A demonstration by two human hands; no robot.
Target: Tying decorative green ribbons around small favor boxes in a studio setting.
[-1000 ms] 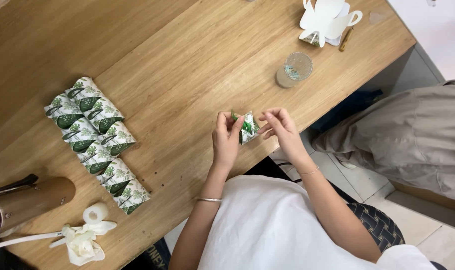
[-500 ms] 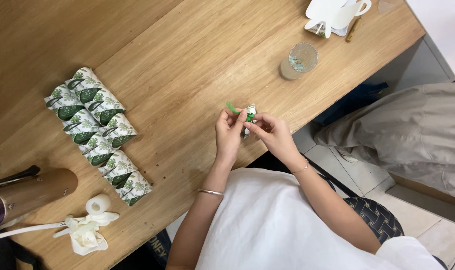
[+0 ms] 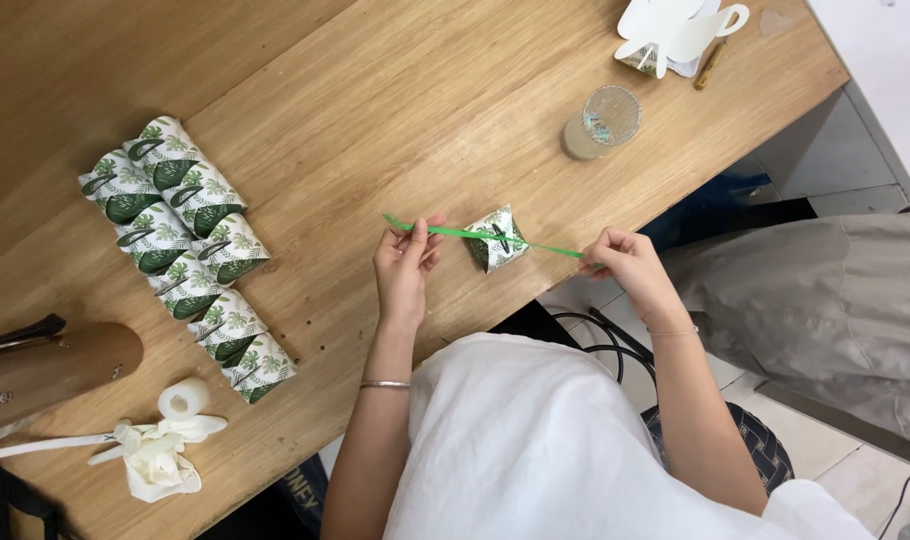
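Note:
My left hand (image 3: 407, 262) pinches one end of a thin green ribbon (image 3: 445, 232) above the wooden table (image 3: 375, 100). My right hand (image 3: 623, 262) grips the other end past the table's edge. The ribbon is pulled straight between them and runs through a small leaf-patterned paper box (image 3: 497, 240), which hangs on it midway between the hands.
Several matching leaf-patterned boxes (image 3: 180, 245) lie in a row at the left. A glass (image 3: 602, 120) and white paper cut-outs (image 3: 675, 30) sit at the far right. A white tape roll (image 3: 183, 398), white cloth (image 3: 160, 455) and a brown cylinder (image 3: 55, 365) lie near left. Another person's grey clothing (image 3: 825, 310) is at right.
My hands were close together on the small box; they have drawn apart, the right one moving off the table's edge, stretching the green ribbon straight through the box.

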